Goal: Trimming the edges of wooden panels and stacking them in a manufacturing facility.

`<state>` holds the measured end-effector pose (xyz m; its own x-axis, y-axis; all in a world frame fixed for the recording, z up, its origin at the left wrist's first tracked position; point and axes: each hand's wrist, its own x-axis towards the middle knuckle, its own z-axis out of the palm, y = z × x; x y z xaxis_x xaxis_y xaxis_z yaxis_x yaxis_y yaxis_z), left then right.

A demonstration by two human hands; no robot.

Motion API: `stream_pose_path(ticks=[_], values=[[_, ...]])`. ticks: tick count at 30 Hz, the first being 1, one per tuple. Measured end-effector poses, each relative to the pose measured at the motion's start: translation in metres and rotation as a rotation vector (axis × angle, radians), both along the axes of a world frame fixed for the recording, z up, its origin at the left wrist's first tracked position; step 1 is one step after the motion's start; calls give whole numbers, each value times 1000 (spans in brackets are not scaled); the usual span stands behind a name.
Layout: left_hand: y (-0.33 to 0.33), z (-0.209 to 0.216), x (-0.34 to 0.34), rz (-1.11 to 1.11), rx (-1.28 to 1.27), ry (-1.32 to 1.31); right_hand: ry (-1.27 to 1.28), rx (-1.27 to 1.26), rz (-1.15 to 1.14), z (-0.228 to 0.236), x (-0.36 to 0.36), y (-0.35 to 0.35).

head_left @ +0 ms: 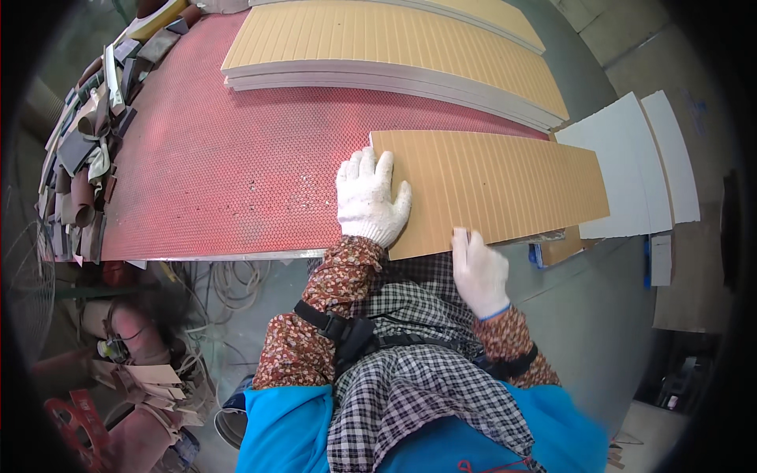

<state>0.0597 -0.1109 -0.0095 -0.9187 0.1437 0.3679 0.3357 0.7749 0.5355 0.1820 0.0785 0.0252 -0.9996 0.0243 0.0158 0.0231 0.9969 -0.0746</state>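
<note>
A tan grooved board (505,181) lies across the near right part of the red mesh-covered table (229,165). My left hand (371,197), in a white knitted glove, rests at the board's left end with fingers stretched out and thumb over the surface. At the board's near edge is my right hand (481,272), also gloved in white. Its fingers are bent and pressed together against that edge. Whatever they may hold is too small to make out.
Farther back, a stack of similar tan boards (378,43) lies on the table. White panels (623,173) stand beyond the right end. Sanding scraps and blocks (79,154) line the table's left edge. Coiled cords (236,284) and wood offcuts (138,378) are below on the left.
</note>
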Motion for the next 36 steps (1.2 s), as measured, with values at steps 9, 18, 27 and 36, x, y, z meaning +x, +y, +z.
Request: stream_pose_path(ticks=[9,18,27,36], values=[[2,-3,-1,-10,10,7,100,-154,-76,-4,32,-11],[2,-3,-1,-10,10,21,-21,-76,5,8,19,-11],[6,2,0,-12,33,5,-79,184,202,6,-102,1],[2,5,0,-3,27,1,-122,114,228,-6,-240,10]])
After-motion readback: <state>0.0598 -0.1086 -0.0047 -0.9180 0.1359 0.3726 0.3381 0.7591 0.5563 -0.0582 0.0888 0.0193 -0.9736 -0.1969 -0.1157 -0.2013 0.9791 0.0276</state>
